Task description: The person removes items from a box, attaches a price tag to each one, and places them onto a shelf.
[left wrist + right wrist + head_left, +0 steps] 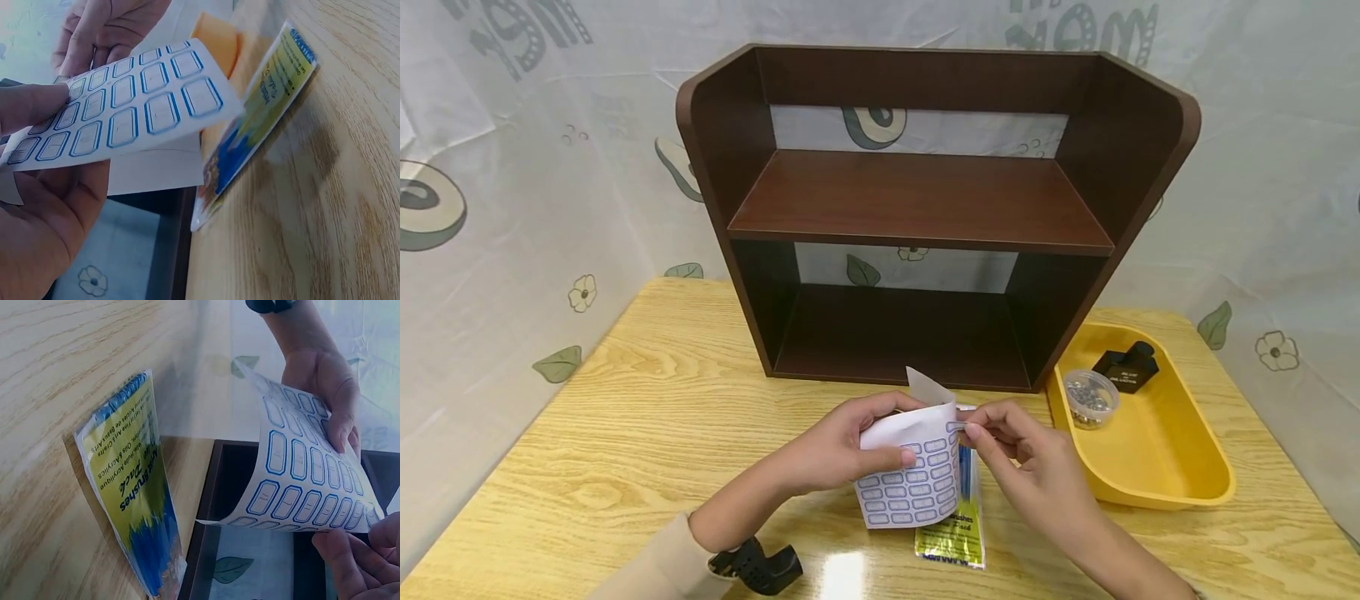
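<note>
My left hand (831,446) holds a bent sheet of label stickers (898,492), thumb on the printed front and fingers behind it. The stickers are white with blue borders, laid out in rows. At the sheet's right edge, the thumb and fingertips of my right hand (1037,471) pinch the end of one label (956,427), which sticks out from the sheet. The left wrist view shows the sheet (125,112) curving, with its plain back partly visible. Beneath the hands lies a clear packet of artist brushes (953,542) with a yellow and blue card, partly covered by the sheet in the head view.
A dark brown two-tier shelf (917,200) stands at the back of the wooden table (625,400). To the right, a yellow tray (1180,450) holds a round clear tub of small metal pieces (1090,398) and a black bottle (1126,367). Patterned cloth hangs behind.
</note>
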Motion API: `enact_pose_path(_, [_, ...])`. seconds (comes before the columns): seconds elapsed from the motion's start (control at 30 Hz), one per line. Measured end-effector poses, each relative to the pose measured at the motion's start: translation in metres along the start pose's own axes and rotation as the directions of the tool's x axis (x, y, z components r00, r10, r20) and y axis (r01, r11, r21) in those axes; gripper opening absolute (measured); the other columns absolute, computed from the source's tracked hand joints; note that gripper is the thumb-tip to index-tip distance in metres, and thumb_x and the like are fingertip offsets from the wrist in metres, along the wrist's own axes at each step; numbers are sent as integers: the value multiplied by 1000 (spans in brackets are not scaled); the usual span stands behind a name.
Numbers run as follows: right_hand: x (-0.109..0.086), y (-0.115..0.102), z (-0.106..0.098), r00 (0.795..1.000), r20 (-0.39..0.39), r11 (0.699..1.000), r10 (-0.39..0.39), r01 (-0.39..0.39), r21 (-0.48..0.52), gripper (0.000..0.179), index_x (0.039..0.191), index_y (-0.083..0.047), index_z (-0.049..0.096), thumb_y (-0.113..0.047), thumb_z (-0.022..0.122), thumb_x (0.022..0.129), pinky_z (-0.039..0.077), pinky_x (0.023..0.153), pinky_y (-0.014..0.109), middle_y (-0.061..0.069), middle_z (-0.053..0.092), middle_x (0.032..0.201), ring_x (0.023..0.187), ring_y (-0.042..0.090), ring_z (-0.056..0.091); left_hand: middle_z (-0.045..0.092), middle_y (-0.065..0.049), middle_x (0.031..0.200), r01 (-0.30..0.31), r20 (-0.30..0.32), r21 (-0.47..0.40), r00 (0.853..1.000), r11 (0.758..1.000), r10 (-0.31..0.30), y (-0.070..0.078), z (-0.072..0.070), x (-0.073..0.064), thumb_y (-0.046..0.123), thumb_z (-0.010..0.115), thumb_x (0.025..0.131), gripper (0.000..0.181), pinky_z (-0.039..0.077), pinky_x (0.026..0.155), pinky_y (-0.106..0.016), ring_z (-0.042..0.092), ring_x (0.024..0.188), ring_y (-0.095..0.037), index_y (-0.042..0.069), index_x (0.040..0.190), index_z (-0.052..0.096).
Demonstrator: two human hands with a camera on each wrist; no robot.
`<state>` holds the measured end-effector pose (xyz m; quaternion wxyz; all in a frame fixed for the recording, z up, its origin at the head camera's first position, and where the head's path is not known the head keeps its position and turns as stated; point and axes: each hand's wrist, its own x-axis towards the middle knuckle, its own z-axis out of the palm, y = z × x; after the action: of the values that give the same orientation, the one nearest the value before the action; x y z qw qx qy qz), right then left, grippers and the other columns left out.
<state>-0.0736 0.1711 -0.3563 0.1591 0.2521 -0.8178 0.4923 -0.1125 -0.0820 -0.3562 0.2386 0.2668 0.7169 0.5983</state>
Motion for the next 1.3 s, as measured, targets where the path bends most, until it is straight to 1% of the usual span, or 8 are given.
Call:
enact_pose_path(0.2, [-3,2,0,1000,-3,998,-17,17,67,18,99,-4,65,14,67,93,63,79,21,16,78,105,90,6,76,70,-23,121,-13,-6,-27,1000,1000,13,-2,0,0,11,71,99,35,65,80,-37,73,95,-16,4,132,62])
enact_pose_path(0.53, [-5,2,1,995,94,975,29,-49,219,13,98,0,58,13,59,99,64,82,27,24,75,107,99,4,76,71,-21,111,-24,-27,-17,999,1000,23,-2,-1,-3,13,71,99,25,65,75,-36,72,88,-15,3,122,65])
enact_pose_path(0.67, [-5,4,1,994,105,966,31,-57,252,11,99,1,57,12,57,100,64,84,26,16,76,107,102,6,76,73,-21,107,-14,-46,-24,999,1000,13,-3,-5,-6,13,71,99,24,65,75,-38,72,86,-16,2,119,65])
enact_pose_path(0.77, [-5,6,0,995,100,960,22,-49,277,11,100,2,58,13,56,100,63,85,25,5,78,112,101,6,77,74,-20,106,11,-70,-23,997,1000,-12,-5,-10,-10,14,72,99,25,65,75,-40,73,85,-18,2,119,65])
enact_pose_path(0.87, [-7,7,-2,996,85,962,22,-44,271,13,99,1,59,13,58,99,63,85,23,-4,77,116,100,6,76,75,-20,107,38,-80,-27,996,999,-40,-8,-17,-15,14,72,98,27,66,76,-41,75,86,-20,2,121,65])
enact_pose_path(1.0, [-9,8,-4,996,56,975,67,-78,209,14,99,-2,63,11,65,96,64,80,23,-7,73,106,92,7,74,78,-16,106,87,-77,-41,993,995,-90,-16,-30,-21,15,73,97,29,66,76,-40,78,86,-21,1,121,64])
enact_pose_path(1.13, [-10,10,-7,989,44,974,141,-147,175,10,97,-2,66,7,68,95,65,73,29,1,68,95,82,11,71,79,-11,106,161,-107,-61,980,985,-167,-29,-50,-33,16,75,97,34,66,77,-37,79,86,-22,0,125,62])
enact_pose_path(1.3, [-10,12,-13,969,75,953,235,-245,177,3,99,0,67,2,66,99,65,70,31,11,68,87,75,15,69,78,-10,108,219,-172,-63,959,974,-227,-43,-75,-47,14,75,96,41,65,75,-31,79,85,-22,-3,129,59])
